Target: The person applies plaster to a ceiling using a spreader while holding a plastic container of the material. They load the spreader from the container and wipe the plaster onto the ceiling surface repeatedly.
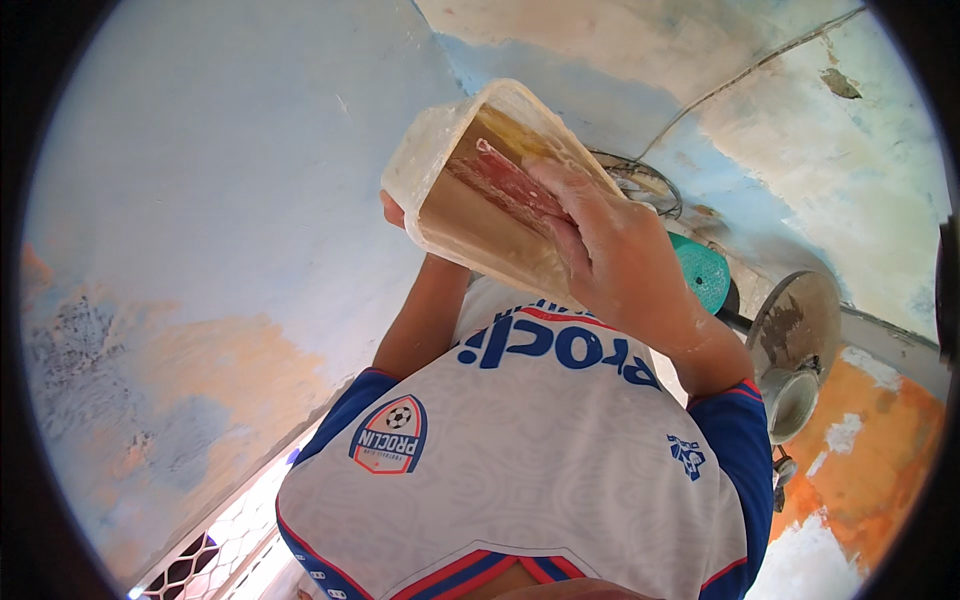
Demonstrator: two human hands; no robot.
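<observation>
"Starting at the left, what have we got?"

"A patchy blue wall (200, 200), then the left hand (393, 208). Its fingers look clamped on the tub's outer side, though most of that hand is hidden behind it."

"And the tub?"

"The pale, rectangular tub (425, 170) is in the middle, held up in front of the body and tilted, its mouth toward the wearer. A firm grip outside makes sense to me; pressing from within could swing it."

"What's in it?"

"A flat red tool (505, 180), smeared with pale residue, lying aslant below a yellow-streaked wall of the tub. How much material sits deeper, I can't tell."

"So the right hand does the work?"

"Yes, the right hand (620, 235) reaches in over the rim, fingers clamped on the red tool. I'd lay its edge flat against the side and draw even strokes, minding the corners, where residue probably cakes. If anything inside is runny, tip the mouth up or it may spill."

"Anything further right?"

"A green object (705, 275), then a round disc (820, 310). I can't judge how near they are, so I'd mind that elbow."
</observation>
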